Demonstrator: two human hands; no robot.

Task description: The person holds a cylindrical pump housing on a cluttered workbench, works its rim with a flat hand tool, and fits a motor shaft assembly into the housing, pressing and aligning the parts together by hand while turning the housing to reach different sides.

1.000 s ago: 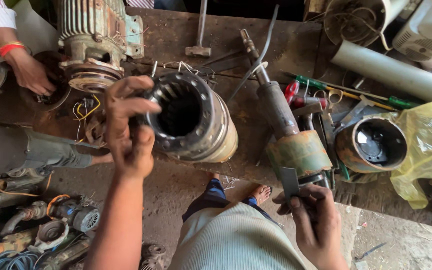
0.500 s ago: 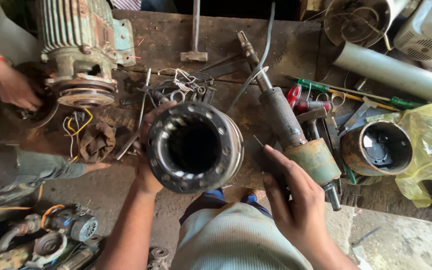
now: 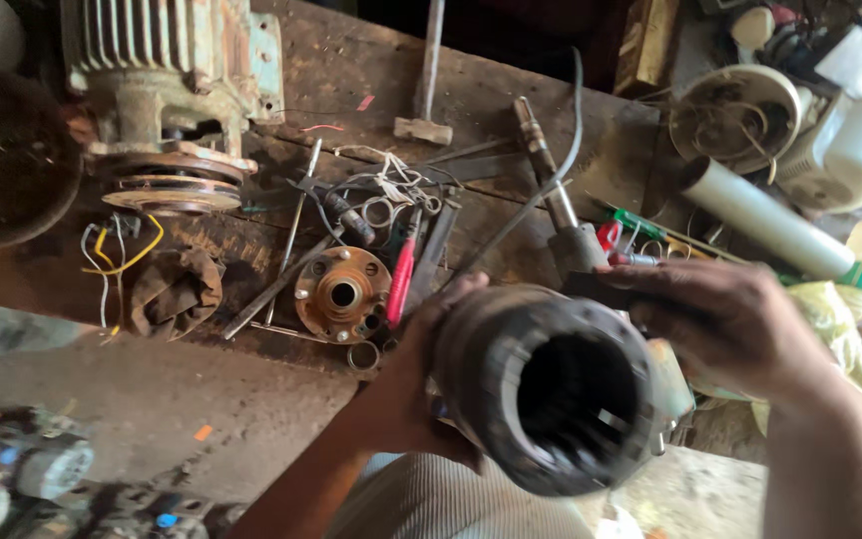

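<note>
I hold a heavy cylindrical motor stator housing (image 3: 551, 389) close to me, its dark bore facing the camera. My left hand (image 3: 421, 379) grips its left side from below. My right hand (image 3: 730, 324) rests over its upper right rim, fingers curled on it. Behind the housing lies a long rotor shaft (image 3: 556, 200) on the wooden bench (image 3: 351, 80).
On the bench stand a large ribbed electric motor (image 3: 172, 90), a rusty round end flange (image 3: 341, 291), red-handled pliers (image 3: 401, 274), a hammer (image 3: 426, 80), loose wires (image 3: 117, 255) and a white pipe (image 3: 765, 220). A yellow plastic bag (image 3: 840, 329) lies right. Motor parts (image 3: 22, 464) sit on the floor lower left.
The stator housing has been lifted nearer the camera and to the right. My right hand moved from the rotor shaft onto the housing's rim. The view shifted right.
</note>
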